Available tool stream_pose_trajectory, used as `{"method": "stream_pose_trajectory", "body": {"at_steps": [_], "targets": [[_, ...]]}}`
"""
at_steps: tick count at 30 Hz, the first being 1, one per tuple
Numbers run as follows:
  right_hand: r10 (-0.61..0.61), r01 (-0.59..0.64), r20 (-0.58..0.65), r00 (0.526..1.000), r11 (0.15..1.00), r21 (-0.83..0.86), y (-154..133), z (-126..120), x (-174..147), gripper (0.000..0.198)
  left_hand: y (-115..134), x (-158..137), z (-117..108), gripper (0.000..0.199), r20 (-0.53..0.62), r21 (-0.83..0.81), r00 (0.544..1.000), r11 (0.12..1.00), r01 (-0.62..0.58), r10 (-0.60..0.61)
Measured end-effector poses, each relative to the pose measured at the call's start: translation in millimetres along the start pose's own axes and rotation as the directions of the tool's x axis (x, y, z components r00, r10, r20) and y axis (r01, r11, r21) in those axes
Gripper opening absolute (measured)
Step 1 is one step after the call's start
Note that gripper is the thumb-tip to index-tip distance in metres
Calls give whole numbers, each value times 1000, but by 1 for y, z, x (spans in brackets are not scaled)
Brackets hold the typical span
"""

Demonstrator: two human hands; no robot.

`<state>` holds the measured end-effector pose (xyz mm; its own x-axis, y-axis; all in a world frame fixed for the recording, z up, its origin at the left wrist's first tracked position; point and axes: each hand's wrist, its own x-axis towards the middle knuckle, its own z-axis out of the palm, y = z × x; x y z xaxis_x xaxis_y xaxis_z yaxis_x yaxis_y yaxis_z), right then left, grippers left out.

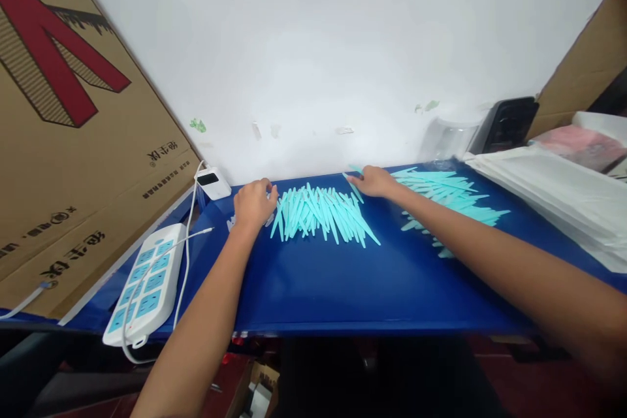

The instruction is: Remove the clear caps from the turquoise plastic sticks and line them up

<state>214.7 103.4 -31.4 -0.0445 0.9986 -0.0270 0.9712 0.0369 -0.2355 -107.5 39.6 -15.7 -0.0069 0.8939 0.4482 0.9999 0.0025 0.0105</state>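
Right hand [375,181] pinches slim turquoise plastic sticks [354,189]; left hand [255,201] curled, grip unclear. Matching stick pile [318,212] between, roughly aligned, probably for easy pickup.

Bright light washes the white wall [313,46] beyond the right hand [375,181], whose forearm [480,241] blurs at its near end.

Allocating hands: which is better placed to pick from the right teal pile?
Probably the right hand: nearer the right teal pile; left hand is left of the other pile.
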Motion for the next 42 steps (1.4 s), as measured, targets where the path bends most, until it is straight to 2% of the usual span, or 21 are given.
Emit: {"method": "stream_pose_trajectory", "body": {"at_steps": [5, 8, 10, 11, 13, 15, 18, 21, 28, 31, 34, 37, 39, 42], "targets": [[-62, 68, 107, 992, 996, -57, -11, 1, 7, 40, 5, -2, -1, 29, -47, -62, 999, 998, -17, 14], [-133, 139, 95, 987, 988, -66, -2, -13, -10, 36, 18, -8, -3, 32, -60, -210, 995, 973, -91, 80], [-207, 211, 81, 975, 976, -45, 5, -24, -30, 31, 32, -14, -3, 38, -51, -358, 984, 916, -179, 172], [-267, 269, 90, 960, 963, -8, 6, -29, -43, 30, 40, -18, -3, 41, -42, -431, 973, 874, -223, 227], [-442, 414, 132, 888, 889, 195, 6, -35, -68, 31, 53, -27, -3, 45, -29, -553, 943, 781, -291, 331], [-546, 508, 102, 831, 822, 256, 1, -35, -89, 30, 63, -34, -3, 44, -32, -634, 915, 700, -329, 402], [-619, 593, 47, 784, 770, 237, -8, -27, -109, 28, 68, -38, -4, 41, -47, -683, 884, 631, -368, 465], [-644, 622, 17, 765, 745, 241, -12, -20, -115, 28, 66, -37, -2, 43, -27, -688, 852, 609, -395, 523], [-605, 601, -84, 792, 747, 283, -10, -19, -115, 39, 69, -32, -1, 43, -88, -658, 848, 609, -443, 522], [-572, 585, -128, 810, 773, 245, -1, -22, -110, 39, 57, -25, -8, 46, -110, -596, 878, 676, -433, 465], [-456, 492, -205, 866, 851, 186, 14, -25, -100, 39, 32, -12, -17, 49, -144, -455, 947, 831, -320, 285], [-252, 294, -244, 937, 943, 157, 22, -19, -89, 38, 10, -2, -25, 51, -165, -239, 982, 963, -125, 87], [-173, 207, -198, 965, 964, 166, 19, -11, -87, 35, 5, 1, -26, 53, -143, -117, 990, 993, -20, 3], [-157, 184, -129, 979, 954, 238, 4, 1, -95, 29, 8, 0, -22, 56, -82, -13, 996, 1000, 23, -24]]}}
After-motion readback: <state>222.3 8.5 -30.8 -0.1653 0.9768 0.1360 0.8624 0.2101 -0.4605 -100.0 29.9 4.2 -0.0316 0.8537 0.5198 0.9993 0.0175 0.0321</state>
